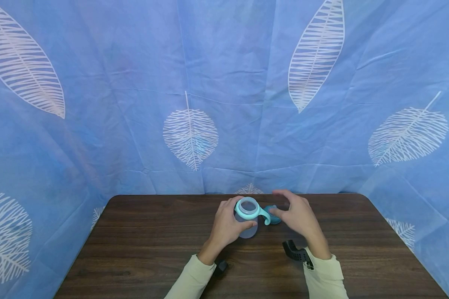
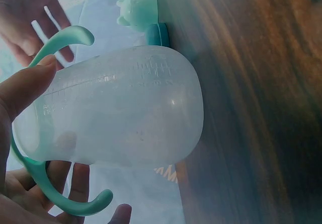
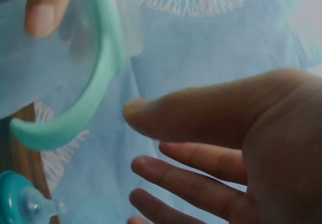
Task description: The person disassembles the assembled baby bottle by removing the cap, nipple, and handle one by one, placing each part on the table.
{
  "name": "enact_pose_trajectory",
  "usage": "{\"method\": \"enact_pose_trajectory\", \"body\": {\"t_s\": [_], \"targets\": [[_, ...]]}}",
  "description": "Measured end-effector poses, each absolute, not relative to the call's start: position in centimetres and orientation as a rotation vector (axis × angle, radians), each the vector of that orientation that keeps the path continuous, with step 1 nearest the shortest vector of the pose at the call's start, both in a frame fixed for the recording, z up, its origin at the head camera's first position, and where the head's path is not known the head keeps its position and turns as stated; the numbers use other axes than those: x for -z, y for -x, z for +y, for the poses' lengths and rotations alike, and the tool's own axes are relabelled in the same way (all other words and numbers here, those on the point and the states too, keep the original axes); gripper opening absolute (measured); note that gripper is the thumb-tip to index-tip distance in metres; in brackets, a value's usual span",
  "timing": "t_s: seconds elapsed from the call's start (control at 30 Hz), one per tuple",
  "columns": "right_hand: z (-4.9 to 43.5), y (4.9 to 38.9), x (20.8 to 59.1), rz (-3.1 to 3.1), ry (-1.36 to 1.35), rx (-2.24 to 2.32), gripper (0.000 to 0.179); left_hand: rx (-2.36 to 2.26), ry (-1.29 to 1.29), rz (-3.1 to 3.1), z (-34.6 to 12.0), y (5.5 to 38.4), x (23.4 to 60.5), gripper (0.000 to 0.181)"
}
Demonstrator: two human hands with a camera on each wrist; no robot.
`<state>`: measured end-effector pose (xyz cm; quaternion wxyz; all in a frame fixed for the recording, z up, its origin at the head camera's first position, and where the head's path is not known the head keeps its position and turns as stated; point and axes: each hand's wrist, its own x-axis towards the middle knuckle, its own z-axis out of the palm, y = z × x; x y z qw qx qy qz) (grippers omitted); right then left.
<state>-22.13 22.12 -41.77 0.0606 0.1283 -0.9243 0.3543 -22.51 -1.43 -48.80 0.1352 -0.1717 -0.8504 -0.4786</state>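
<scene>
A translucent baby bottle (image 2: 121, 108) with a mint-green two-handled ring (image 1: 263, 213) round its neck stands upright on the table, its mouth uncovered. My left hand (image 1: 225, 222) grips it near the neck, thumb on one side and fingers on the other. To the right of the bottle, my right hand (image 1: 300, 214) is held with fingers spread and nothing in it. Close by on the table is a teal collar with a clear nipple (image 3: 22, 199), partly behind the right thumb in the head view. A mint cap (image 2: 140, 11) with small ears shows beyond the bottle in the left wrist view.
The dark wooden table (image 1: 142, 241) ends just behind the bottle. A blue cloth (image 1: 239, 137) with white leaf prints hangs behind it. A black wrist mount (image 1: 295, 251) sits on the right forearm.
</scene>
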Motion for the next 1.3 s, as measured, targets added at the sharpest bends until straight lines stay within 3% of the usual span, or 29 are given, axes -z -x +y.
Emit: {"method": "enact_pose_trajectory", "body": {"t_s": [0.5,1.3], "targets": [[20.1,22.5,42.6,-2.753,-0.719,-1.258,0.049,1.372,0.512,-2.437,-1.5,22.5,48.8,0.073],[19.4,22.3,42.4,-2.76,-0.57,-1.206,0.039,1.511,0.477,-2.481,-2.3,23.0,49.0,0.085]]}}
